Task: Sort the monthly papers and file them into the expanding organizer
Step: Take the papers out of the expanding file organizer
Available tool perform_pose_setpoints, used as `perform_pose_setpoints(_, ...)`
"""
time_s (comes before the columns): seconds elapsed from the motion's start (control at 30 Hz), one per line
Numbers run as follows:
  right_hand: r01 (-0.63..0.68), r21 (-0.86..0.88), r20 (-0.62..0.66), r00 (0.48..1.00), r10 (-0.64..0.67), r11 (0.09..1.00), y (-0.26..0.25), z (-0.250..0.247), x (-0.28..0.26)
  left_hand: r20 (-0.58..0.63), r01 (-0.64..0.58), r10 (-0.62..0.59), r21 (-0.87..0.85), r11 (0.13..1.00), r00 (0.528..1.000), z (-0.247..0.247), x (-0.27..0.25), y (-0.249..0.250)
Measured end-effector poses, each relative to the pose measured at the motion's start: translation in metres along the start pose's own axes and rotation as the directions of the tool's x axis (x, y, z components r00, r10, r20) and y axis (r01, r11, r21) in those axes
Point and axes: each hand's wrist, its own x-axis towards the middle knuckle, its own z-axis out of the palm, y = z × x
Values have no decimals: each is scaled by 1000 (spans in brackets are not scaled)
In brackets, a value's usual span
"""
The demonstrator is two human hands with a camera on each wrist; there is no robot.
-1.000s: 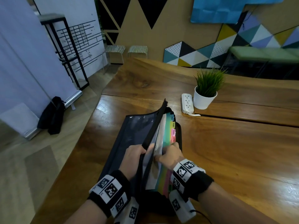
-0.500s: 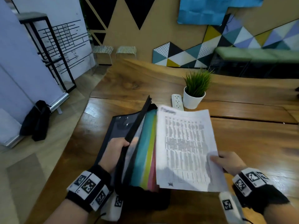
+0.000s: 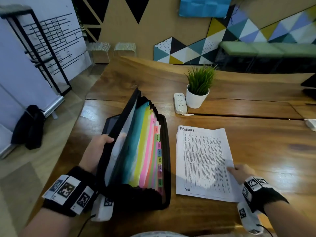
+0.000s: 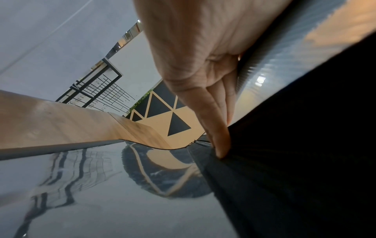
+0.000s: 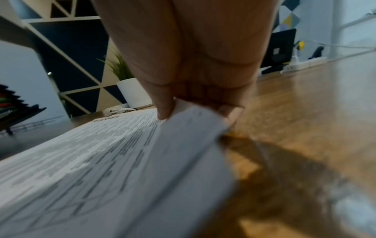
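A black expanding organizer (image 3: 164,151) lies open on the wooden table (image 3: 256,151), its coloured dividers (image 3: 143,147) with month tabs fanned out. My left hand (image 3: 100,146) grips the organizer's raised front flap (image 4: 284,145), thumb over its edge, holding it open. To the right lies a stack of printed papers (image 3: 203,161) headed "February", flat on the table. My right hand (image 3: 239,171) pinches the stack's right edge, thumb on top, and in the right wrist view the papers (image 5: 122,161) lift slightly at that edge.
A white potted plant (image 3: 196,96) and a white power strip (image 3: 179,103) stand beyond the papers. A small white object (image 3: 311,124) lies at the table's right edge. The table's left edge drops to the floor beside the organizer.
My right hand drew the papers out of the organizer, carried them to the right and laid them on the table. My left hand kept hold of the flap.
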Motion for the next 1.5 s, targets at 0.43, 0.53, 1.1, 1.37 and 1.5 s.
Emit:
perform_pose_setpoints(0.43,707,333,-93,683,-724,624,-216,-31,-136,-83,-97,97,-4,995,992,16,-12,13)
perform_pose_setpoints(0.53,706,140,-53,705,-707,694,-227,-16,-138,-157,-14,-11,-161,987,988,0,-14,11)
perform_pose_setpoints(1.1,862,142,-205,507,-837,487,-239,4,-152,33,107,-105,-502,858,994,-22,-9,5)
perform_pose_setpoints(1.37,700,192,-16,703,-711,687,-246,1,-141,-48,-48,42,-155,987,998,2,-18,8)
perform_pose_setpoints(1.5,563,177,122,802,-585,808,-247,16,-128,8,-267,272,221,938,962,19,-24,10)
